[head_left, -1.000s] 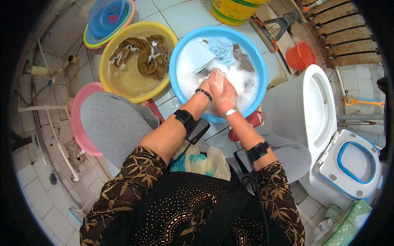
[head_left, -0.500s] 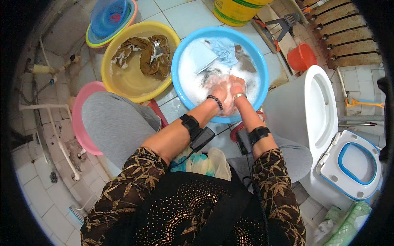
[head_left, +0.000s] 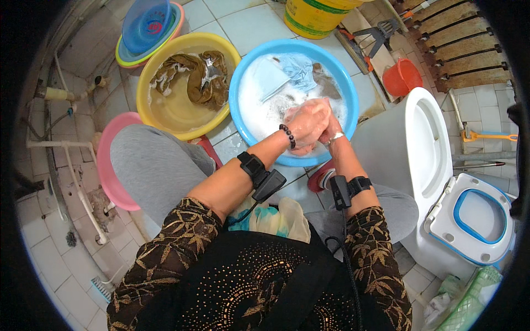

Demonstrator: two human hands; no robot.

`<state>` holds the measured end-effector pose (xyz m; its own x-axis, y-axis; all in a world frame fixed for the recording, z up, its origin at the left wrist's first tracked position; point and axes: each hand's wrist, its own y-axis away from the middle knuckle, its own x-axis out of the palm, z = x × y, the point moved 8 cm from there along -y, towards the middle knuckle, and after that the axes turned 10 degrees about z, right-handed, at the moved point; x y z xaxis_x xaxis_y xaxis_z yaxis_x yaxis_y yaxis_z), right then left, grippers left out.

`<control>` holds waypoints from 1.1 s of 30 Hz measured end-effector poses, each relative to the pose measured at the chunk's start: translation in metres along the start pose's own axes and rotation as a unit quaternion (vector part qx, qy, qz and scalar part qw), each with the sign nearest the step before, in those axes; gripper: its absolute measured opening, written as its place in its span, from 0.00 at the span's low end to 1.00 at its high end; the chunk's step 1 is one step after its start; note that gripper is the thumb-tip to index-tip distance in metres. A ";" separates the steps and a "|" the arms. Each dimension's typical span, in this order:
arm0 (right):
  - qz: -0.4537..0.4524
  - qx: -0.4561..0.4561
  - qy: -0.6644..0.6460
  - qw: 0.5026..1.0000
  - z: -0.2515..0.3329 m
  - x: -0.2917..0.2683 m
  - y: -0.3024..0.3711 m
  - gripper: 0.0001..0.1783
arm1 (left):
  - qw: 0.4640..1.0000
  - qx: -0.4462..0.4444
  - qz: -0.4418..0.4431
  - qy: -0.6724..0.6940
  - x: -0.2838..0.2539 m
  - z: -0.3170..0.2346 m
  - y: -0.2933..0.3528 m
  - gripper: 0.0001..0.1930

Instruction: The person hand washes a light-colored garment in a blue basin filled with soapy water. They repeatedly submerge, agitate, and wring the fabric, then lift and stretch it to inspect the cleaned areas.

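Note:
My left hand (head_left: 305,122) and my right hand (head_left: 331,126) are pressed together just above the suds, at the near right side of a round blue basin (head_left: 236,113). Their fingers are closed around each other; whatever may be between them is hidden, and they look wet and soapy. In the foamy water behind them floats a light blue cloth (head_left: 298,70). Beside that cloth, toward the right, a dark grey-brown cloth (head_left: 327,83) lies partly under water.
A yellow basin (head_left: 144,113) to the left holds a wet brown garment (head_left: 203,80) in cloudy water. Stacked basins (head_left: 146,27) and a pink basin (head_left: 113,182) flank it. Right are a red bucket (head_left: 400,78) and a white toilet (head_left: 386,132); a yellow bucket (head_left: 314,16) stands behind.
My hands have risen out of the suds and moved slightly right, now clasped together above the water. The cloths in the basin have hardly moved.

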<state>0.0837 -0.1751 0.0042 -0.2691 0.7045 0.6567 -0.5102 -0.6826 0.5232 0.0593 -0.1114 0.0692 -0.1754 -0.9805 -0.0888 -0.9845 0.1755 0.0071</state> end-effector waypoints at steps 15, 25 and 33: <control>-0.202 -0.253 0.638 0.699 0.001 0.070 0.029 0.13 | 0.675 -0.195 -0.026 0.711 -0.006 0.052 0.040 0.21; -0.204 -0.104 0.767 0.599 0.001 0.053 -0.011 0.17 | 0.921 -0.198 -0.067 0.328 -0.022 0.067 0.033 0.14; -0.205 -0.078 0.836 0.503 0.006 0.042 -0.009 0.14 | 0.938 -0.053 0.061 -0.337 -0.011 0.040 0.018 0.12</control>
<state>0.0817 -0.1406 0.0301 -0.3601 0.0483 -0.9317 -0.8259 -0.4810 0.2942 0.0443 -0.0941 0.0300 -0.2769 -0.6680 -0.6908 -0.9589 0.2378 0.1545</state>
